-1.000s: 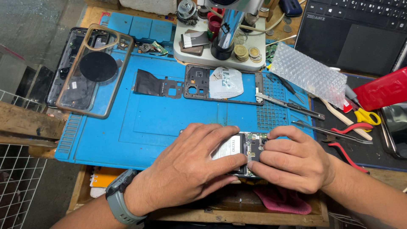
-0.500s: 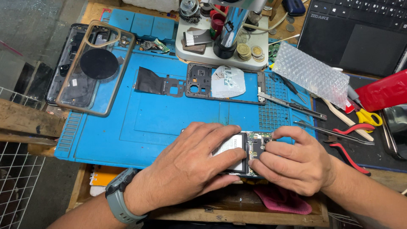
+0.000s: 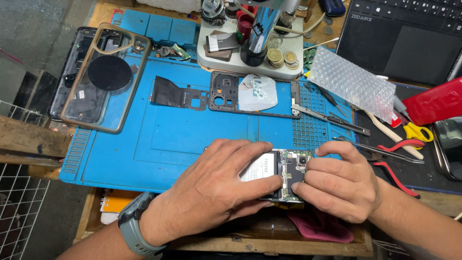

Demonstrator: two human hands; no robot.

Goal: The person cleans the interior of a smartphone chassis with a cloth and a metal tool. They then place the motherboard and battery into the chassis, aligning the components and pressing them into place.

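Note:
An opened phone (image 3: pixel 281 171) with its back off lies at the front edge of the blue work mat (image 3: pixel 159 139), showing a white battery and a green circuit board. My left hand (image 3: pixel 216 185), with a grey watch on the wrist, lies over the phone's left part and presses it down. My right hand (image 3: pixel 339 185) grips the phone's right end, fingertips on the circuit board near the camera.
On the mat lie a black phone frame (image 3: pixel 226 94), a black cover plate (image 3: pixel 175 96) and a clear case with a dark round pad (image 3: pixel 103 74). A microscope base (image 3: pixel 252 53) stands behind. Tweezers (image 3: pixel 332 120), red-handled pliers (image 3: pixel 397 161), bubble wrap (image 3: pixel 349 82) and scissors (image 3: pixel 416 132) lie at right.
Both hands stay on the phone. The view has shifted slightly; the right fingers have moved a little over the circuit board.

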